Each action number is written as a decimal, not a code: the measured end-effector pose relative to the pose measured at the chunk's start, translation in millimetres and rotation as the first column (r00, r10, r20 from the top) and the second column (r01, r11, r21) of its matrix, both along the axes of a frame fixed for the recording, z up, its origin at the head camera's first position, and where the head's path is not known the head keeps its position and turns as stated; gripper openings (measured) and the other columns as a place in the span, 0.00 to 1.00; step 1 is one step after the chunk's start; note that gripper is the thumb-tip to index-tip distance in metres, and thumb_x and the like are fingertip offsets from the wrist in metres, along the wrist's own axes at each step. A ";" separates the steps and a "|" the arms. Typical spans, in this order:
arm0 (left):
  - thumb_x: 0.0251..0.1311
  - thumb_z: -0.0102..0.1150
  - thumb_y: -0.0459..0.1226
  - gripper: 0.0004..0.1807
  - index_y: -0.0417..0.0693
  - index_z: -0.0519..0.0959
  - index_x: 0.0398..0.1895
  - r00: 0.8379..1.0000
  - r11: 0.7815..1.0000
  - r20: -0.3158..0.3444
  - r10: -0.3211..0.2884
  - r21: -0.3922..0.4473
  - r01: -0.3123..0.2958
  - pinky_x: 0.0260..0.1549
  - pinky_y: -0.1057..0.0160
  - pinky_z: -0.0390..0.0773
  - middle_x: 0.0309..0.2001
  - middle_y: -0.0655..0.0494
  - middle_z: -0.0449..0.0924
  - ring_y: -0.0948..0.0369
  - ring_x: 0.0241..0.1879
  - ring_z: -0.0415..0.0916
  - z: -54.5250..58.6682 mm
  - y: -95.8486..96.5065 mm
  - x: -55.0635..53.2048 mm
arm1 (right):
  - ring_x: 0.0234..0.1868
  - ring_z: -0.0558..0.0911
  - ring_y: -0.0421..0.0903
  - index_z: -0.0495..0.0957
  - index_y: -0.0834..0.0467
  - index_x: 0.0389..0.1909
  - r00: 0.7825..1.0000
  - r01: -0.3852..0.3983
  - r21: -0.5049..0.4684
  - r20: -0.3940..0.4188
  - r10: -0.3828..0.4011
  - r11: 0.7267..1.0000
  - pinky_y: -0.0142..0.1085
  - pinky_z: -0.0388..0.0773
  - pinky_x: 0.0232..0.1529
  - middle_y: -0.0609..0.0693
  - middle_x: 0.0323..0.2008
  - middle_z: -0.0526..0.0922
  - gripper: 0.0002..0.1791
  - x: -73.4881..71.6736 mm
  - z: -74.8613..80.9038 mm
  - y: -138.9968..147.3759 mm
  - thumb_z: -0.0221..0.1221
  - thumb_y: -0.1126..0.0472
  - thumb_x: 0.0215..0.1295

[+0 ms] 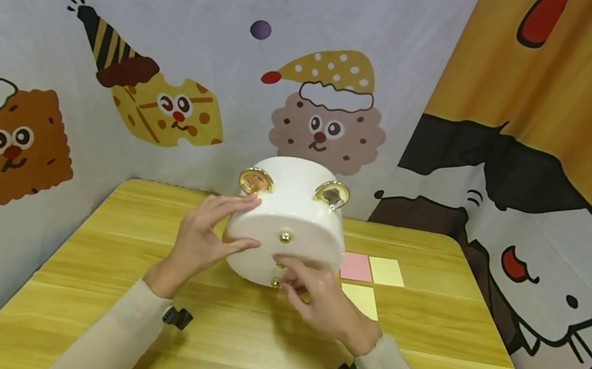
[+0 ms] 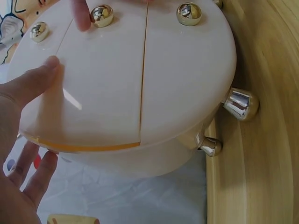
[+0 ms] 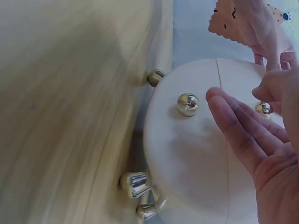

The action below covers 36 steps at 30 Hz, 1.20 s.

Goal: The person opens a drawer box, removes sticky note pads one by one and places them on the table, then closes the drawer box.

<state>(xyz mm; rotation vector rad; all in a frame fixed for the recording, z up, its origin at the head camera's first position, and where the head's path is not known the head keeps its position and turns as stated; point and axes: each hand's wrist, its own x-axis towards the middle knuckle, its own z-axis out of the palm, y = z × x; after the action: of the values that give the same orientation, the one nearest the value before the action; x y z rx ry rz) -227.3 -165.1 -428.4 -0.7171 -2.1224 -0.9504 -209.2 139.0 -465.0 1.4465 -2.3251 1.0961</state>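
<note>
A white round-fronted drawer box point(image 1: 297, 175) with two gold ears stands on the table, also filling much of both wrist views. Gold ball knobs run down its front, among them the bottom knob point(image 3: 188, 104). My left hand point(image 1: 202, 234) holds the box at its left edge, thumb on the front and fingers over the side. With my right hand point(image 1: 315, 295) I pinch the middle knob point(image 2: 102, 16); a fingertip lies against it. Along the middle drawer's edge an orange strip point(image 2: 88, 147) shows in the left wrist view.
Beside the box on the right lie a pink sticky note point(image 1: 356, 267) and two pale yellow ones, one being the front yellow note point(image 1: 361, 301). Wooden table point(image 1: 101, 256) surrounds the box. A cartoon-printed cloth point(image 1: 213, 14) hangs behind and at both sides.
</note>
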 end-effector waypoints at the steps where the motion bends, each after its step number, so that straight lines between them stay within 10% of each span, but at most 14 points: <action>1: 0.45 0.99 0.42 0.44 0.55 0.91 0.70 1.000 1.000 0.004 0.005 -0.007 -0.005 0.68 0.61 0.87 0.70 0.54 0.93 0.49 0.64 0.90 -0.7 -0.3 0.3 | 0.44 0.99 0.49 0.79 0.63 0.79 1.000 -0.004 0.009 0.011 0.004 1.000 0.26 0.93 0.50 0.59 0.48 0.98 0.30 1.1 -1.2 1.2 0.68 0.75 0.79; 22: 0.47 0.98 0.41 0.42 0.52 0.91 0.70 1.000 1.000 0.000 -0.015 0.018 0.015 0.70 0.70 0.80 0.71 0.52 0.92 0.49 0.63 0.89 -0.8 0.4 0.7 | 0.53 0.99 0.51 0.79 0.62 0.78 0.996 -0.009 0.201 0.093 -0.010 0.979 0.29 0.93 0.55 0.61 0.63 0.94 0.27 3.4 -16.6 11.1 0.67 0.72 0.81; 36: 0.48 0.98 0.41 0.41 0.53 0.91 0.70 1.000 1.000 0.022 0.002 0.007 -0.002 0.70 0.67 0.82 0.71 0.54 0.92 0.50 0.63 0.89 -1.0 0.2 1.1 | 0.46 0.95 0.40 0.80 0.61 0.76 0.997 0.006 0.205 0.071 -0.021 0.979 0.22 0.88 0.44 0.57 0.55 0.97 0.25 1.0 -19.5 8.4 0.67 0.70 0.82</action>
<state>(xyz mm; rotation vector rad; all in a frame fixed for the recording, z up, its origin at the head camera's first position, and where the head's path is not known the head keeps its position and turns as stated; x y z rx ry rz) -226.2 -164.9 -429.4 -0.7039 -2.1376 -0.9685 -208.2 147.4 -484.5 1.4781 -2.5605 0.9431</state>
